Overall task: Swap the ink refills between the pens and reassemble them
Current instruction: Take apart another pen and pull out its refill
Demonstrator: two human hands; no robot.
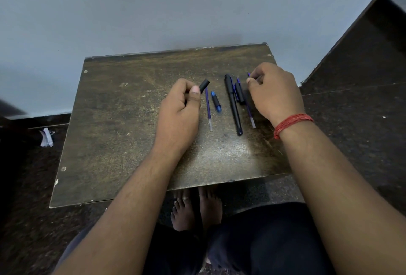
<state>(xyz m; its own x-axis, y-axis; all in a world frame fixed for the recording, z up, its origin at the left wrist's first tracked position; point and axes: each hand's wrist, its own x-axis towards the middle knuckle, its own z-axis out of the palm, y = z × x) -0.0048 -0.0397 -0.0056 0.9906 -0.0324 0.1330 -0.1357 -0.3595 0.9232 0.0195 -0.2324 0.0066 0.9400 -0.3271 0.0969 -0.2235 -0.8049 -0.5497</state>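
Note:
My left hand (179, 107) grips a black pen barrel (204, 84), whose open end sticks out past my thumb. Just right of it a thin purple refill (208, 110) lies on the wooden table (123, 121), then a short black and blue grip section (216, 101). A long black pen body (233, 104) lies further right, with a black cap (239, 92) and a second purple refill (249, 110) beside it. My right hand (274, 92) pinches a thin purple-tipped piece (248, 74) near the table's right side; most of that piece is hidden by my fingers.
The small table stands against a pale wall (153, 11). A dark step (362, 55) rises at the right. A crumpled white scrap (46, 137) lies on the dark floor at the left. My bare feet (193, 206) show below the table's front edge.

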